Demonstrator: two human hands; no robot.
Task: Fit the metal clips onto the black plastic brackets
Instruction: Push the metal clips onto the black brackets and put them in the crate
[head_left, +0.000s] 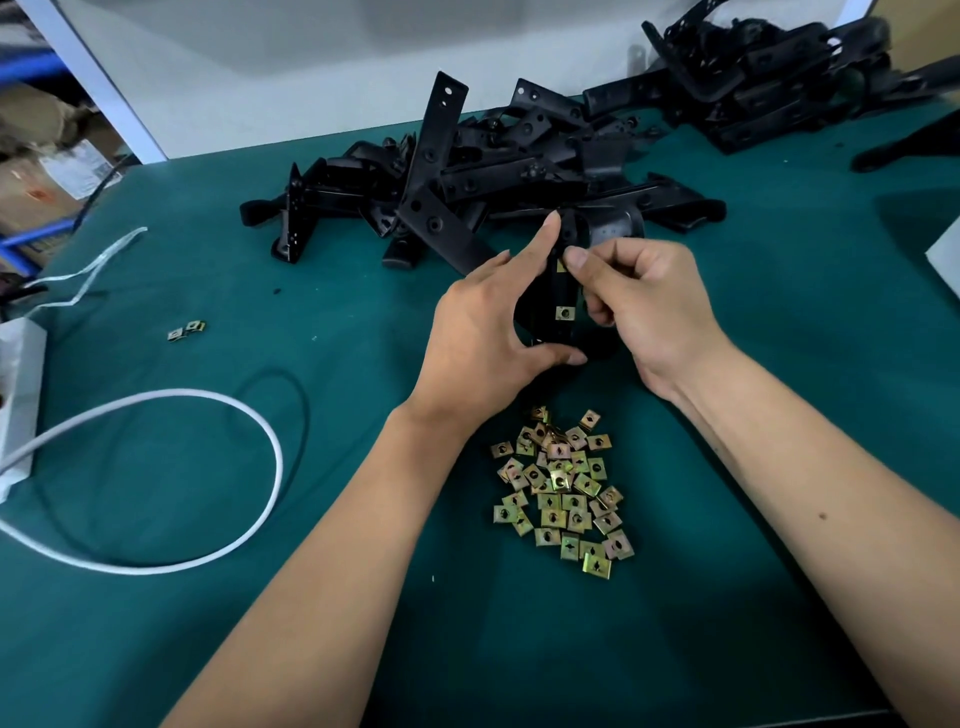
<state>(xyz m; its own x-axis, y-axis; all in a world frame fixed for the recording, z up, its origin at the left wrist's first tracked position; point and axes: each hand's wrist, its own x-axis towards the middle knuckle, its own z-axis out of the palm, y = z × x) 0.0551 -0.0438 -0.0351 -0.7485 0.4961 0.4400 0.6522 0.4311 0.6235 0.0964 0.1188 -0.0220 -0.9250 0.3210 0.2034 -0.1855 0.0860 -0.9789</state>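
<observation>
Clips (563, 491) below bracket-holding hands (550, 317)

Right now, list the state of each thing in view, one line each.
Held bracket: upright between both hands, one clip fitted low.
Fitted clip: seated on the bracket.
Second clip: pinched by the right hand, at the bracket.
Left hand: grips the bracket.
Right hand: fingers curled.
Clip pile: loose.
Bracket heap: jumbled.
</observation>
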